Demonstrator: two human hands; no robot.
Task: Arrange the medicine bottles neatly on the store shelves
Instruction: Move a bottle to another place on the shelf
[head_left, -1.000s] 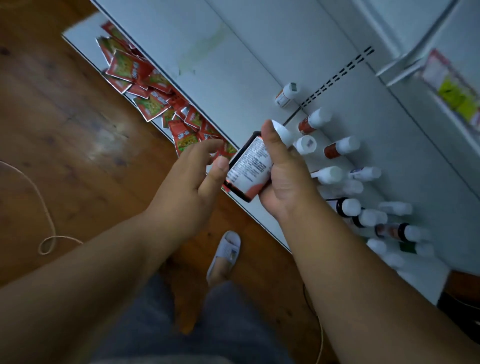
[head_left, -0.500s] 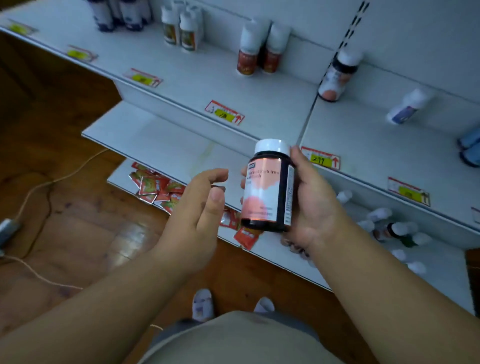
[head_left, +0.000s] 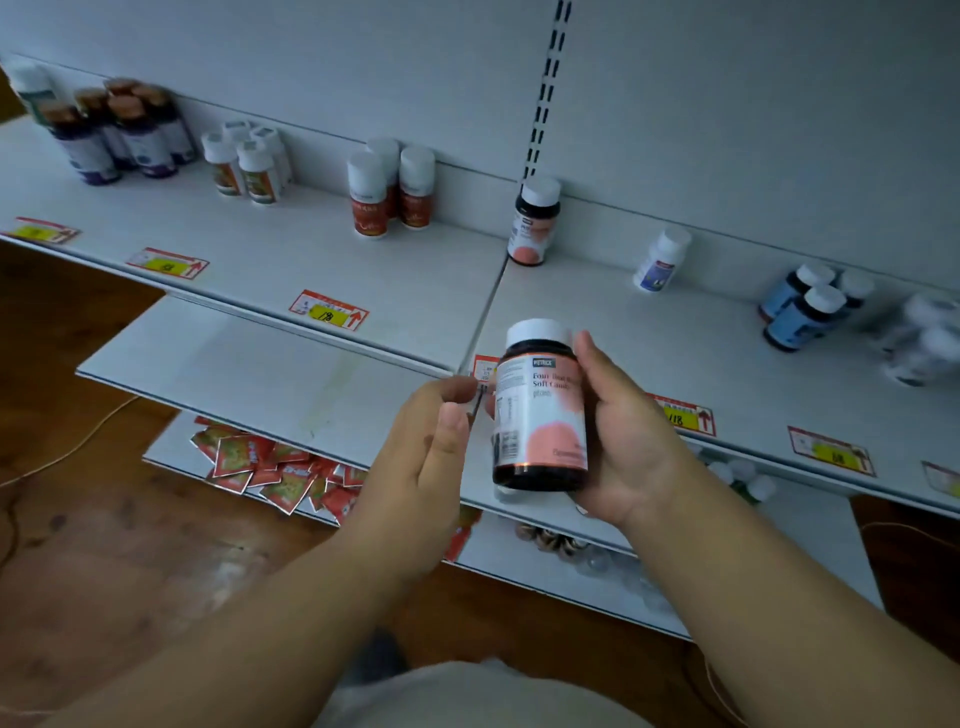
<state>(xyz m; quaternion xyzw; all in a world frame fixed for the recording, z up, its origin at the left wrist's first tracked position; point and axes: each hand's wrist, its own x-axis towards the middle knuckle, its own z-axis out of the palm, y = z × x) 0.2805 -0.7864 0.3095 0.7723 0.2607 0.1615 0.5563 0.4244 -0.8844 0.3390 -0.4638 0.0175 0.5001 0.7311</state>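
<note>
Right hand (head_left: 621, 441): fingers curled round a dark bottle (head_left: 540, 410) with pink label and white cap, held upright in the air. Left hand (head_left: 426, 457): fingers loosely bent just beside the bottle's left side, holding nothing; contact cannot be told. Bottle sits in front of the upper shelf (head_left: 415, 270) edge. A matching bottle (head_left: 535, 223) stands at that shelf's back, above the held one.
</note>
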